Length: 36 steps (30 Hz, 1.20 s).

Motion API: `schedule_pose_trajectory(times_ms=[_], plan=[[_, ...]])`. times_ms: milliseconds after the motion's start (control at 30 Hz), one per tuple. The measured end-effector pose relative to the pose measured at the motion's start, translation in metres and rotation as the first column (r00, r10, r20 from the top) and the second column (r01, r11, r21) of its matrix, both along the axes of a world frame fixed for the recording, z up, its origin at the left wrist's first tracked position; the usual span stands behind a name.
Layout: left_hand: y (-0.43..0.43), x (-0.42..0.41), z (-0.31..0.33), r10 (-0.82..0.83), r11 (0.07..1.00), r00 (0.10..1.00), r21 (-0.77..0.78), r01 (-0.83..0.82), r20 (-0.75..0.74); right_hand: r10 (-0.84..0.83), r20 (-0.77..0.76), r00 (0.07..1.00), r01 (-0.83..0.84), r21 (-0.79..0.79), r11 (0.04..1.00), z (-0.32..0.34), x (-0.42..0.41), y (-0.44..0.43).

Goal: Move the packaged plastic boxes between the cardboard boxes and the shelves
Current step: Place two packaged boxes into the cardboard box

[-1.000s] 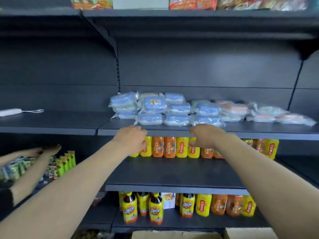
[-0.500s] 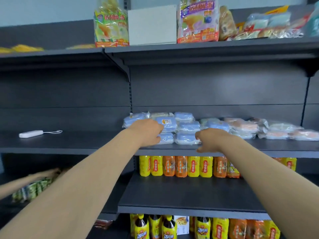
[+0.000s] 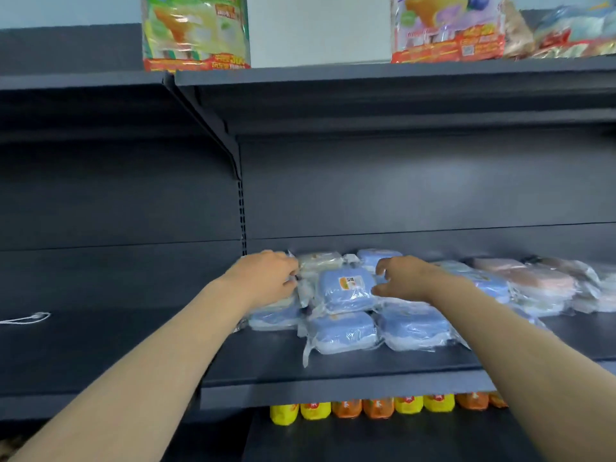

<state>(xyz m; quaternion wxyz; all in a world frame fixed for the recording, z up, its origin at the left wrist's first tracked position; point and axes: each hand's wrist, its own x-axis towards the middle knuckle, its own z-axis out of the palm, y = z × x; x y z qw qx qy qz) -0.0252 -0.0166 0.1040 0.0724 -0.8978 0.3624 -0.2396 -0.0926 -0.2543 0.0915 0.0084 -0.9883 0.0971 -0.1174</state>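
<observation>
The top box [image 3: 346, 288] lies on the stack [image 3: 340, 331], just right of the left hand [image 3: 266, 278], which curls at its wrap [image 3: 304, 293]; whether it grips, I cannot tell. The right hand [image 3: 405, 280], opposite, is spread, holding nothing. Slick wrap may slip, or lifting may drag the stack off the shelf [image 3: 333, 368].

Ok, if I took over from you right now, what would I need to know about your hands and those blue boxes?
Left hand: fingers curled at the wrap beside the labelled blue box; grip unclear.
Right hand: open, fingers spread at that box's right side.
Packaged boxes: stacked on the middle shelf, blue ones left, pinkish ones right.
Done: nothing lifted yet.
Left: grip a box and carry it off; where it goes is out of view.
</observation>
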Motion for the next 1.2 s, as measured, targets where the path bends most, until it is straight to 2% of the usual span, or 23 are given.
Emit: schedule_pose_trajectory(times_ms=[267, 400, 533, 633, 833, 900, 967, 1033, 1067, 1133, 1200], plan=[[0.015, 0.115, -0.014, 0.083, 0.989, 0.996, -0.120, -0.085, -0.020, -0.112, 0.043, 0.993, 0.095, 0.285, 0.954, -0.022, 0.085, -0.016], [0.022, 0.147, -0.018, 0.135, 0.958, 0.990, -0.248, -0.143, -0.050, -0.124, 0.021, 0.992, 0.099, 0.469, 0.877, -0.036, 0.104, -0.019], [0.025, 0.165, -0.033, 0.216, 0.939, 0.976, -0.265, -0.218, -0.036, -0.097, 0.018, 0.995, 0.060, 0.665, 0.744, -0.048, 0.112, -0.028], [0.026, 0.174, -0.042, 0.249, 0.897, 0.958, -0.340, -0.283, -0.141, -0.135, 0.044, 0.990, 0.056, 0.752, 0.657, -0.055, 0.120, -0.034], [0.027, 0.183, -0.052, 0.263, 0.753, 0.855, -0.459, -0.472, -0.448, -0.228, 0.173, 0.958, 0.031, 0.730, 0.682, -0.060, 0.127, -0.026], [0.029, 0.183, -0.051, 0.226, 0.710, 0.786, -0.455, -0.537, -0.576, -0.232, 0.189, 0.954, 0.015, 0.744, 0.668, -0.059, 0.126, -0.020], [0.031, 0.183, -0.050, 0.039, 0.611, 0.684, -0.524, -0.593, -0.728, -0.247, 0.223, 0.943, -0.004, 0.750, 0.661, -0.058, 0.124, -0.015], [0.029, 0.178, -0.053, -0.155, 0.492, 0.561, -0.557, -0.670, -0.813, -0.275, 0.257, 0.927, -0.008, 0.745, 0.667, -0.060, 0.120, -0.013], [0.028, 0.176, -0.054, -0.192, 0.467, 0.537, -0.558, -0.686, -0.821, -0.285, 0.271, 0.920, -0.011, 0.742, 0.670, -0.060, 0.118, -0.012], [0.025, 0.177, -0.056, -0.233, 0.419, 0.543, -0.588, -0.692, -0.806, -0.312, 0.287, 0.906, -0.017, 0.760, 0.650, -0.062, 0.115, -0.011], [0.023, 0.179, -0.055, -0.314, 0.324, 0.552, -0.633, -0.703, -0.773, -0.349, 0.294, 0.890, -0.031, 0.802, 0.597, -0.063, 0.112, -0.009]])
